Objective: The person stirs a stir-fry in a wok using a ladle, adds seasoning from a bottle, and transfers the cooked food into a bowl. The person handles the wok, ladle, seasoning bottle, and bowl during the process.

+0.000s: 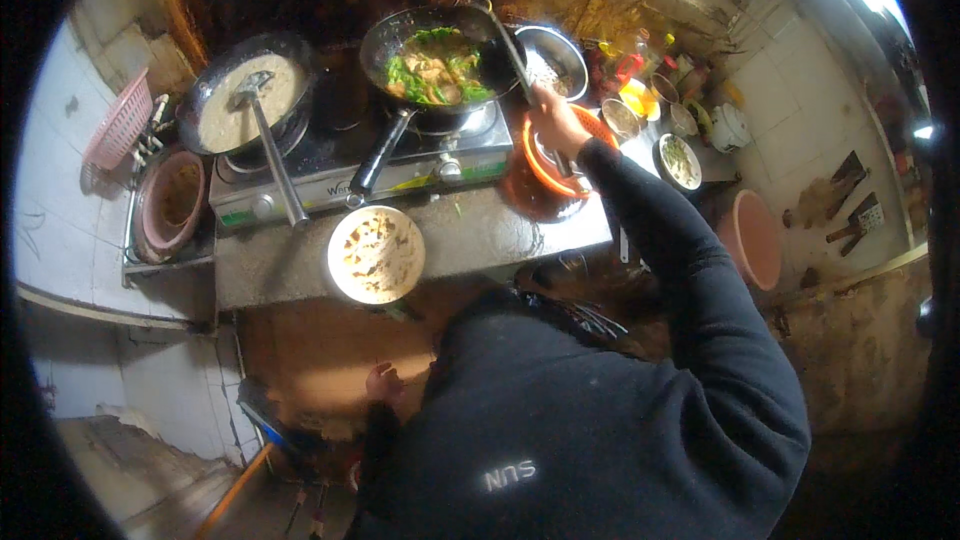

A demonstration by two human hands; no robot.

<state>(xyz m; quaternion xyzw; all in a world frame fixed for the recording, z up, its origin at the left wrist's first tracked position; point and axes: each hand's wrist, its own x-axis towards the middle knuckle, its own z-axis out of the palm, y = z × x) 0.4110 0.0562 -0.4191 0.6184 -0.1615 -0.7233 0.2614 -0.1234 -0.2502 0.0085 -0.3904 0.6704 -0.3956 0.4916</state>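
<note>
My right hand (556, 124) is closed round the handle of a long-handled metal ladle (510, 45), whose upper end reaches the far right rim of a black wok (382, 37). Green vegetables with pale brown pieces (435, 69) lie in that wok, on the right burner of a gas stove (322, 195). Under my right hand is an orange plastic basket (534, 157). Low beside my body hangs my left hand (385, 382), with its fingers curled and nothing visible in it. A stained pale bowl (376, 254) rests at the counter's front edge.
At left, a second wok (196, 105) holds pale liquid and a metal spatula (277, 157). Beyond the orange basket stand a steel bowl (577, 64), small bowls and bottles. A pink basin (754, 240) is at right; a pink basket (118, 124) hangs on the left wall.
</note>
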